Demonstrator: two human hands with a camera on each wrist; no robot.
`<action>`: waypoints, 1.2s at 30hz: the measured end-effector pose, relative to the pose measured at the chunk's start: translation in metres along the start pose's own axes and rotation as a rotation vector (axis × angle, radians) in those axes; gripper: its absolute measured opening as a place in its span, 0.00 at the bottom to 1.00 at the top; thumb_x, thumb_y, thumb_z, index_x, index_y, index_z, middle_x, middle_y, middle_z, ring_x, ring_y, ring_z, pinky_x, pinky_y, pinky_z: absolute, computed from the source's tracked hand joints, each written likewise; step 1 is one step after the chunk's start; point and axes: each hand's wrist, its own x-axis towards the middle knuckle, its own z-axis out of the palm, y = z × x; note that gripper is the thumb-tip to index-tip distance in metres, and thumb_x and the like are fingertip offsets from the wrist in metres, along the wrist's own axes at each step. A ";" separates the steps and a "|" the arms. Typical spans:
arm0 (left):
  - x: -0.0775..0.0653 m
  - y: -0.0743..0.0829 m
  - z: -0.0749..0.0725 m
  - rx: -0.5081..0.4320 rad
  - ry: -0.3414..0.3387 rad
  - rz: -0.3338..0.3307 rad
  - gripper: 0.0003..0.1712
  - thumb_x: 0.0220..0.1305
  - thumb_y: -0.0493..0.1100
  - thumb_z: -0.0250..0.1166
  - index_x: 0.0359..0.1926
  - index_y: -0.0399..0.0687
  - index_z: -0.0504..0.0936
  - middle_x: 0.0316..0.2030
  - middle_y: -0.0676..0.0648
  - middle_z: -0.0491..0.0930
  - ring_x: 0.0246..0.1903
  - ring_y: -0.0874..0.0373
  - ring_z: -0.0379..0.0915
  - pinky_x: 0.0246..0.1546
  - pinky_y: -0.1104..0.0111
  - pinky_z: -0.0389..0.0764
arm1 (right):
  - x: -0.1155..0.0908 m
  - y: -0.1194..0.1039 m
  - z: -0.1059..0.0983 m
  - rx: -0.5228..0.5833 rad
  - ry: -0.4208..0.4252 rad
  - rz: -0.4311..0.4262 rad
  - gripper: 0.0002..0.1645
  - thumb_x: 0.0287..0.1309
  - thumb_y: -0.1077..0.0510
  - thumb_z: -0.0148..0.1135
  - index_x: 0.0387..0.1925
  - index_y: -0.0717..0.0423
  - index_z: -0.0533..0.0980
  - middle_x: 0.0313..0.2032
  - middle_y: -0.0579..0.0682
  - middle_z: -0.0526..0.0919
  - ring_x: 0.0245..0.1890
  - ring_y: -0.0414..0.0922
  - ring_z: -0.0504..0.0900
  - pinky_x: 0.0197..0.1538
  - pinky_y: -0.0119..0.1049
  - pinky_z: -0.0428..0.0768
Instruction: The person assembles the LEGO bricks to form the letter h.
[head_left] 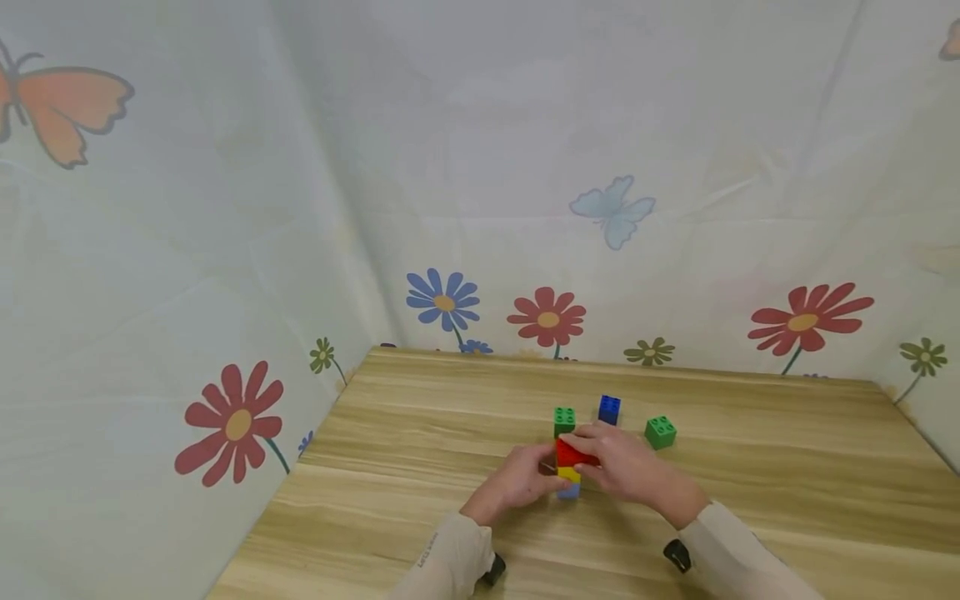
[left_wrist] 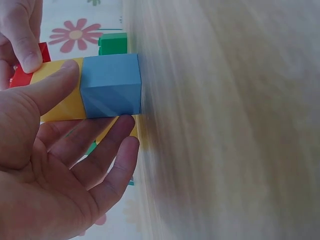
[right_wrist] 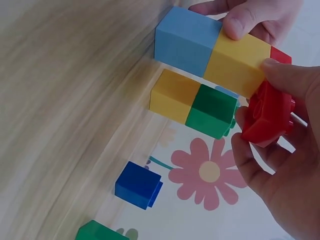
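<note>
Left hand (head_left: 521,478) pinches the boxy yellow plastic brick (right_wrist: 237,61) above the light-blue plastic brick (right_wrist: 186,42) on the counter (head_left: 420,408), right hand (head_left: 628,463) grips the overhanging red plastic brick (right_wrist: 271,116) on top; seating it well probably means steady bracing below and pressing straight down.

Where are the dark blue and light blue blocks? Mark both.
Dark blue block (head_left: 610,406): head view, on its studded top.
Light blue block (left_wrist: 111,86): left wrist view, on the edge between two sides.

My sleeves (head_left: 450,557) are cream; my red brick (right_wrist: 270,117), yellow brick (right_wrist: 237,60) and light blue brick (right_wrist: 185,42) are plain (the table (head_left: 360,508) is streaked tan), the white cloth (head_left: 480,125) flowered.
</note>
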 end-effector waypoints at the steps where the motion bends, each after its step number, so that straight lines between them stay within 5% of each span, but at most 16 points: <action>1: 0.000 0.000 0.000 0.005 0.002 0.003 0.25 0.58 0.49 0.68 0.57 0.56 0.76 0.45 0.58 0.80 0.41 0.64 0.76 0.43 0.71 0.76 | 0.000 0.000 0.000 -0.003 0.002 -0.004 0.27 0.57 0.52 0.66 0.58 0.54 0.75 0.52 0.51 0.77 0.48 0.46 0.76 0.50 0.41 0.78; 12: -0.002 -0.002 -0.006 0.015 -0.025 0.025 0.24 0.58 0.48 0.68 0.56 0.55 0.77 0.46 0.58 0.80 0.42 0.64 0.75 0.43 0.71 0.76 | 0.003 -0.002 0.005 0.016 0.043 -0.038 0.26 0.56 0.55 0.67 0.56 0.58 0.76 0.50 0.53 0.78 0.48 0.48 0.77 0.49 0.42 0.78; 36: -0.007 -0.009 -0.017 -0.008 -0.025 0.022 0.25 0.59 0.47 0.68 0.57 0.55 0.76 0.47 0.57 0.80 0.43 0.64 0.76 0.43 0.70 0.77 | 0.015 -0.009 0.006 0.112 -0.001 0.052 0.25 0.56 0.55 0.67 0.55 0.54 0.76 0.51 0.52 0.78 0.48 0.47 0.76 0.49 0.42 0.78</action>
